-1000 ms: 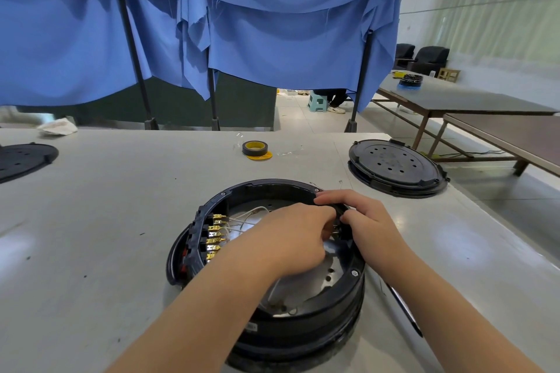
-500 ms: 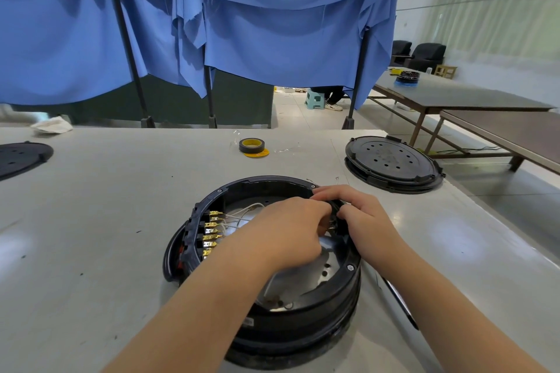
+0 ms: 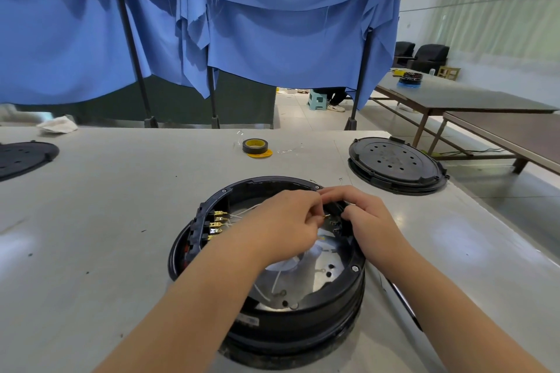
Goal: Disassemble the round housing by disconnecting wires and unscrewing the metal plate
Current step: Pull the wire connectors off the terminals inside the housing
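Your left hand [image 3: 283, 222] pinches a brass wire connector [image 3: 326, 216] inside the round housing [image 3: 303, 321] on the worktop [image 3: 100, 221]; your right hand [image 3: 368, 221] grips the housing's black terminal block [image 3: 335, 209]

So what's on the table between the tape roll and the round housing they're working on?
Nothing much: in the head view the table between the tape roll and the housing is bare apart from tiny dark specks.
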Demonstrator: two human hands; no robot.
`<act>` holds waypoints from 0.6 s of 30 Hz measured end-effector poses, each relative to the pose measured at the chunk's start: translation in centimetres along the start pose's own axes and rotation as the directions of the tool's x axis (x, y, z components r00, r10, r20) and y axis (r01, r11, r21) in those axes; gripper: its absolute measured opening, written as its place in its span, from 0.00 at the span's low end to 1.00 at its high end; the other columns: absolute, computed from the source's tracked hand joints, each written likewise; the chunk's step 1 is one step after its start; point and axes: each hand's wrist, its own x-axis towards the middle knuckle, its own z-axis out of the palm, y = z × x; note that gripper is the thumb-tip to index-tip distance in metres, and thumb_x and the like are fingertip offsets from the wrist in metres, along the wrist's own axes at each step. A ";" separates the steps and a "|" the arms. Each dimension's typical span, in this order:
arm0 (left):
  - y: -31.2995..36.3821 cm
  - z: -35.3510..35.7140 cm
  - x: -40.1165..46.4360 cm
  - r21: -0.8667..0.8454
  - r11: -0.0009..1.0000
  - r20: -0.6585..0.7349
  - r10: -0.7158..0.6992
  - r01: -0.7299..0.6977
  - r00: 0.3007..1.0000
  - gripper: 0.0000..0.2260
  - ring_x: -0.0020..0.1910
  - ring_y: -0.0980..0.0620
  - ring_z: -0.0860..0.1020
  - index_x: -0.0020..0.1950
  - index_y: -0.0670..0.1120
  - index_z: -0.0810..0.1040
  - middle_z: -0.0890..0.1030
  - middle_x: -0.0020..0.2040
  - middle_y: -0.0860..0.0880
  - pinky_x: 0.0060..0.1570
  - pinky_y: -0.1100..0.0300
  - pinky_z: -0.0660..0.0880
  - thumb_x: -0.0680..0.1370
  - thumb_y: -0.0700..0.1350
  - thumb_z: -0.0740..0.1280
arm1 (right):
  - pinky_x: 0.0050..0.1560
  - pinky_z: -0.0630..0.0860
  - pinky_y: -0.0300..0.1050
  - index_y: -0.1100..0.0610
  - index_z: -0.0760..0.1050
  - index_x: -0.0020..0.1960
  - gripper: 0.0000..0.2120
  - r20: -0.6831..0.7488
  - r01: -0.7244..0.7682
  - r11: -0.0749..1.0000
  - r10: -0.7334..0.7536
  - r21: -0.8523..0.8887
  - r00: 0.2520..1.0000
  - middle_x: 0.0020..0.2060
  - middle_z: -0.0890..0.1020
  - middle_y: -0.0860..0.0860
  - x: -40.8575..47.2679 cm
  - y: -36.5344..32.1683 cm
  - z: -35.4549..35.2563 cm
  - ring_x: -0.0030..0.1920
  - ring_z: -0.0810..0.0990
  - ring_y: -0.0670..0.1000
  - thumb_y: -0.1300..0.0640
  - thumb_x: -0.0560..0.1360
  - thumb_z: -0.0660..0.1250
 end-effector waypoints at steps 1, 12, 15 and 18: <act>0.1 0.0 0.0 0.002 1.000 -0.003 0.015 -0.015 1.000 0.08 0.33 0.57 0.72 0.42 0.54 0.74 0.72 0.33 0.56 0.38 0.57 0.74 0.80 0.45 0.63 | 0.53 0.74 0.34 0.57 0.82 0.43 0.24 -0.001 0.001 1.000 -0.001 0.003 1.000 0.52 0.82 0.52 0.0 0.0 0.0 0.55 0.79 0.47 0.78 0.69 0.52; 0.7 -2.8 -0.8 0.046 0.997 -0.123 0.062 -0.056 0.990 0.10 0.43 0.61 0.76 0.56 0.56 0.80 0.79 0.43 0.58 0.45 0.61 0.76 0.80 0.56 0.62 | 0.52 0.75 0.40 0.57 0.81 0.44 0.24 -0.005 -0.028 0.998 0.028 0.049 1.000 0.48 0.83 0.51 -0.1 0.0 -0.1 0.52 0.80 0.49 0.77 0.69 0.52; -0.5 -3.8 -1.6 0.001 1.000 -0.219 0.028 -0.028 0.975 0.08 0.45 0.62 0.77 0.52 0.56 0.81 0.80 0.45 0.60 0.45 0.65 0.74 0.80 0.54 0.63 | 0.54 0.72 0.31 0.59 0.82 0.45 0.23 0.006 -0.035 0.999 0.035 -0.001 0.999 0.53 0.82 0.49 0.0 -0.2 -0.1 0.56 0.77 0.43 0.77 0.70 0.53; -2.3 -4.2 -2.5 0.040 0.999 -0.313 -0.005 0.018 0.950 0.07 0.49 0.60 0.77 0.55 0.54 0.80 0.79 0.49 0.59 0.47 0.70 0.70 0.80 0.50 0.64 | 0.51 0.70 0.25 0.59 0.83 0.46 0.23 0.012 -0.051 0.998 0.051 -0.029 0.999 0.53 0.81 0.46 -0.1 -0.3 -0.2 0.56 0.76 0.39 0.76 0.71 0.53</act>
